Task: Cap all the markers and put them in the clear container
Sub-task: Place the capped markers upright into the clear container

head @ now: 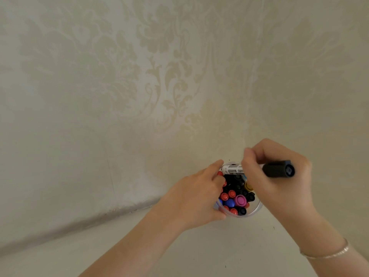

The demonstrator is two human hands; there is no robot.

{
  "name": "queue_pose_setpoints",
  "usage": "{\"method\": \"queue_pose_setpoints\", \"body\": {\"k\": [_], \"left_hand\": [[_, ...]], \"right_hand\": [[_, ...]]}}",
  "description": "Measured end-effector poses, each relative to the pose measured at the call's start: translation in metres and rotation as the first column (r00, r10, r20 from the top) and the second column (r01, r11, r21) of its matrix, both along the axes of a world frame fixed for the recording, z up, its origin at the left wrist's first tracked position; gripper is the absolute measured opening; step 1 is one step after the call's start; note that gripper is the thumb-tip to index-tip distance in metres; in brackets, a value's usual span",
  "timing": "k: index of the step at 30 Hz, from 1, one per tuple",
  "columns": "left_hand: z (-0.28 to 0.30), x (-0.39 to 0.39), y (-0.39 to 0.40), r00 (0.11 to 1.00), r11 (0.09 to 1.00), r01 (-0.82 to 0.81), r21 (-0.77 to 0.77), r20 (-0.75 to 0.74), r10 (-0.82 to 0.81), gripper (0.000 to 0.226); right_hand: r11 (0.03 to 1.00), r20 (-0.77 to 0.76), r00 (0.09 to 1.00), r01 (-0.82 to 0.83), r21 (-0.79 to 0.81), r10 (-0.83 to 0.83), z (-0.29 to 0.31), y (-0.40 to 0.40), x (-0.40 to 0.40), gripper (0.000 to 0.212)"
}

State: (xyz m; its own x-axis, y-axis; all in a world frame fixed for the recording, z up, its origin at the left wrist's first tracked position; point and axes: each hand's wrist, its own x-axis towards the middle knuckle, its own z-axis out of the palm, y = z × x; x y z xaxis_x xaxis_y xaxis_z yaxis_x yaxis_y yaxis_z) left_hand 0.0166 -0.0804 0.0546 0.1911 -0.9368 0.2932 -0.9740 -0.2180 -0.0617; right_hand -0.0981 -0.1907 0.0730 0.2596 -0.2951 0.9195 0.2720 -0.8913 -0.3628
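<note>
Head view: bracelet point(327, 255) on right wrist. Clear container point(254, 211) upright on bench point(199, 252), packed with capped markers point(235, 198). Left hand point(196, 198) grips container's left wall. Right hand point(279, 176) curls round black-capped marker point(278, 169), which lies across container's far rim. Patterned wall point(159, 76) behind.

The only print I can find is on the white-barrelled marker point(233, 169) lying across the far rim of the clear container point(252, 213), between my left hand point(196, 198) and my right hand point(279, 176). Its dark label letters seem to end in "MARKER", but they are too blurred to read surely.
</note>
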Motion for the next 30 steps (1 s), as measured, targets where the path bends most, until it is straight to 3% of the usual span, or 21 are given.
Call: {"method": "queue_pose_setpoints", "body": {"k": [3, 10, 14, 17, 22, 26, 30], "left_hand": [[-0.003, 0.002, 0.0, 1.0, 1.0, 0.01, -0.008, 0.0, -0.01, 0.072], [0.001, -0.001, 0.003, 0.997, 0.999, 0.002, -0.037, 0.071, 0.0, 0.076], [0.003, -0.003, 0.007, 0.984, 0.999, -0.019, -0.04, 0.174, 0.026, 0.079], [0.006, -0.006, 0.003, 0.983, 0.998, -0.063, 0.006, 0.172, 0.061, 0.07], [0.01, 0.0, 0.006, 0.987, 0.998, -0.065, 0.004, 0.15, 0.064, 0.066], [0.01, 0.005, 0.006, 0.989, 0.999, -0.043, -0.01, 0.145, 0.044, 0.068], [0.008, 0.003, 0.006, 0.993, 1.0, 0.014, -0.017, 0.12, -0.012, 0.068]], "right_hand": [[0.986, -0.043, 0.991, 0.122, -0.112, -0.127, -0.011, -0.003, 0.008, 0.034], [0.984, -0.043, 0.985, 0.166, -0.067, -0.169, -0.012, -0.008, 0.018, 0.036], [0.982, -0.015, 0.993, 0.119, 0.145, -0.118, -0.015, -0.008, 0.014, 0.037], [0.974, -0.023, 0.995, 0.101, 0.201, -0.099, -0.018, -0.008, 0.014, 0.034], [0.994, -0.072, 0.996, 0.058, 0.096, -0.051, -0.017, -0.006, 0.017, 0.033], [0.989, -0.086, 0.996, 0.032, 0.146, -0.019, -0.012, -0.007, 0.019, 0.031], [0.986, -0.127, 0.98, 0.159, 0.048, -0.152, -0.009, -0.008, 0.023, 0.03]]}}
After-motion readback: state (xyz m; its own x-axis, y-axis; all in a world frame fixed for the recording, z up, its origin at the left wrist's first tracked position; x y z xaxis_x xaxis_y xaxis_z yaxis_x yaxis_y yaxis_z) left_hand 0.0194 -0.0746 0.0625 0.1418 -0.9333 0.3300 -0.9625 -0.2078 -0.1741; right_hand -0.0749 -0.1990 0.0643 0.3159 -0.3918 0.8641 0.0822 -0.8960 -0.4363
